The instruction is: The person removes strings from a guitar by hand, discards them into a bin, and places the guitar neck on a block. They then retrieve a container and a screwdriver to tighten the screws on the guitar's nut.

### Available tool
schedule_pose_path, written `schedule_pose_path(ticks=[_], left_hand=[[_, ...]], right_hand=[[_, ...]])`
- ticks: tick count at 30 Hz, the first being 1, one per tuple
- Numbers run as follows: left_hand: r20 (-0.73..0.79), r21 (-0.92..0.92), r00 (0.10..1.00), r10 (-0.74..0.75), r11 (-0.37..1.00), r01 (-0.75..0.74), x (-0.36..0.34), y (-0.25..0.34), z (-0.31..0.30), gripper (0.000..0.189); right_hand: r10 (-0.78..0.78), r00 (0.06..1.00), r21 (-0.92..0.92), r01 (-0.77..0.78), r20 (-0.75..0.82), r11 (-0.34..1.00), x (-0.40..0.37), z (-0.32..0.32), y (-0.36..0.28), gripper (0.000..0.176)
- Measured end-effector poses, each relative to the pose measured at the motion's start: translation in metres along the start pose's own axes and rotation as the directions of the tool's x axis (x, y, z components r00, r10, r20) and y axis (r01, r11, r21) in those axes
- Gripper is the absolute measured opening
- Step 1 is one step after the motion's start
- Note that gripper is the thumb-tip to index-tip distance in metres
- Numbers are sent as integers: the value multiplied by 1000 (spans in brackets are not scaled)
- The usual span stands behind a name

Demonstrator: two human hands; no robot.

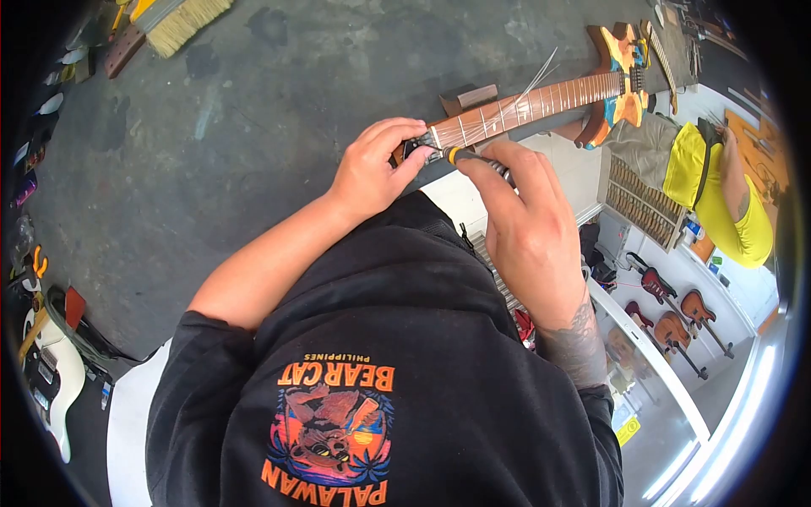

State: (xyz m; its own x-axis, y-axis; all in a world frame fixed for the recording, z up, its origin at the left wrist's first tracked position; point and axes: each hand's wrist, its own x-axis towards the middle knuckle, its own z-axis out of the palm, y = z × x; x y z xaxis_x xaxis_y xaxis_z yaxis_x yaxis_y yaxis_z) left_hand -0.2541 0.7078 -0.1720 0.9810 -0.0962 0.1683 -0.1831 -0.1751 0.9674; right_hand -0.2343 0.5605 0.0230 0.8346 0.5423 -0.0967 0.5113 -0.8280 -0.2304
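Note:
An electric guitar (541, 100) with a multicoloured body lies along the workbench edge, its neck pointing left. My left hand (372, 160) is closed around the headstock, fingers on the far side and thumb near the nut (435, 138). Gripped in my right hand (532, 224) is a screwdriver (473, 157) with a dark handle and a yellow band. Its front end points at the headstock beside my left thumb; the tip is too small to make out. Loose string ends (539, 74) stick up from the fretboard. A brown block (470, 99) sits beside the neck.
The dark workbench top (253, 110) spreads ahead and left. A wide brush (182, 25) lies at the far left corner. A white guitar (63, 384) is at lower left. Another person in a yellow shirt (726, 198) is at right, near guitars hanging on the wall (673, 329).

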Motion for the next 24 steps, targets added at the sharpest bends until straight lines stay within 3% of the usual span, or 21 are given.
schedule_pose_path(ticks=[7,10,16,24], left_hand=[[-4,-4,1000,2,1000,-2,1,0,0,27],[-5,-23,1000,-19,1000,19,1,1,-1,26],[4,-2,1000,-19,1000,19,0,0,0,28],[-11,3,1000,-21,1000,21,0,-1,1,24]], right_hand=[[99,995,118,-101,28,988,2,15,-5,28],[206,971,-31,-203,123,979,6,11,-10,30],[-59,990,50,53,129,997,14,1,-7,29],[103,989,51,-109,105,993,8,-12,-9,29]])
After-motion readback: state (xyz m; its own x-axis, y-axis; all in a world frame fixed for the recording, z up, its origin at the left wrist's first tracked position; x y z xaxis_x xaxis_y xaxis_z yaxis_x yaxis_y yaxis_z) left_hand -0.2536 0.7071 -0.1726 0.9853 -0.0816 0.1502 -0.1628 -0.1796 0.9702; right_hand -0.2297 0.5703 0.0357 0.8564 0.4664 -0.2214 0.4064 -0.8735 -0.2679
